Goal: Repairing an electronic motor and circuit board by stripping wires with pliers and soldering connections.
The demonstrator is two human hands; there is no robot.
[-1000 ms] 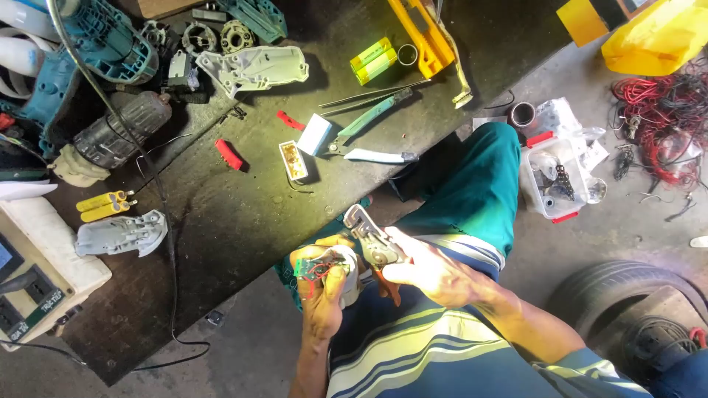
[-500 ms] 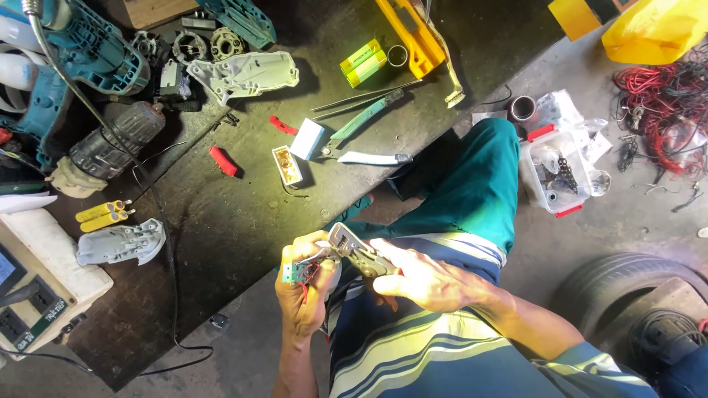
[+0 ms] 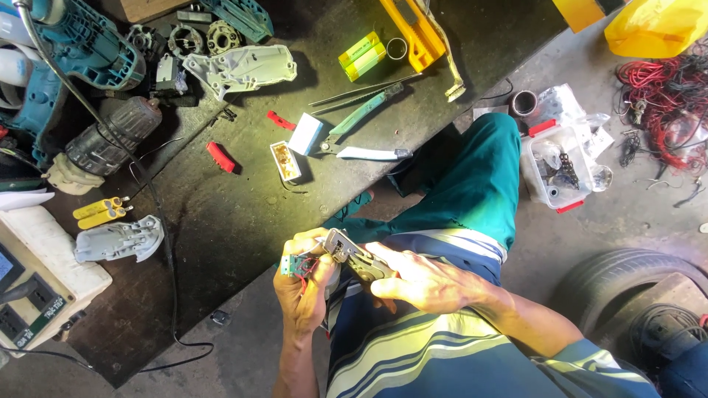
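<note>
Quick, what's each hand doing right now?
Left hand: closed around a small green circuit board with red wires.
Right hand: closed on grey metal pliers, tips at the board.

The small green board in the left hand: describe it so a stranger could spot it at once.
Start at the dark workbench and drop to its lower edge, where the left hand is raised. Pinched in its fingers is a small green board trailing red wires, unlike the grey metal tool the right hand brings against it.
</note>
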